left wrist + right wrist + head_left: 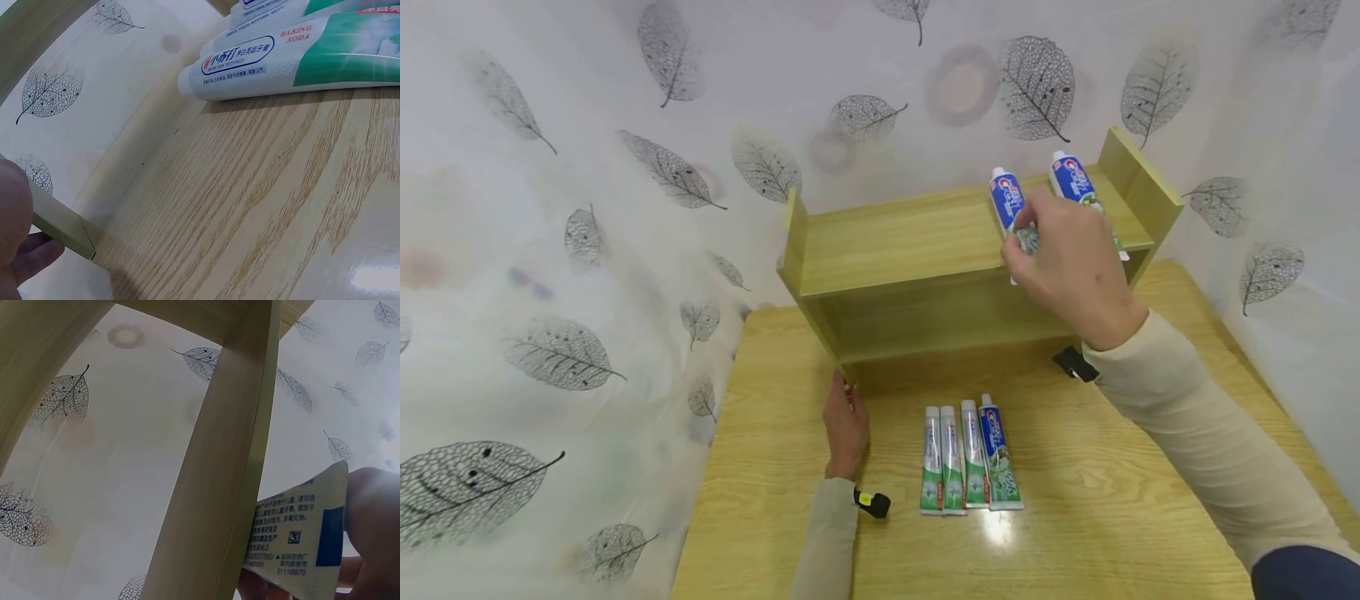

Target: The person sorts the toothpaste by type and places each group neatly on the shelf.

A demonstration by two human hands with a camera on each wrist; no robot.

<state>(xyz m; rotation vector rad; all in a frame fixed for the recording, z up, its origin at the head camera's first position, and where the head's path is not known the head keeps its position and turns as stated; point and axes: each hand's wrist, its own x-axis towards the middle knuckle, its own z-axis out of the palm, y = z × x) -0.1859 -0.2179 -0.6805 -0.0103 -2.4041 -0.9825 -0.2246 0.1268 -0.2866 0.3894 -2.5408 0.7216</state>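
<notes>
My right hand (1071,258) pinches the lower end of a blue and green Crest toothpaste tube (1007,198) at the top board of a small wooden shelf (910,242). In the right wrist view, the tube's flat printed end (297,531) overlaps the board's front edge, fingers beside it. Another Crest tube (1072,177) lies on that board to the right, partly behind the hand. Low on the left, my left hand (846,429) grips the bottom front corner of the shelf's side panel (65,234), thumb and fingers on opposite sides.
On the wooden table (760,500), before the shelf, several tubes lie side by side: white and green baking soda toothpaste (932,458) and, at their right, a blue and green Crest tube (997,450). Leaf-patterned wall covering (865,50) stands behind the shelf and at both sides.
</notes>
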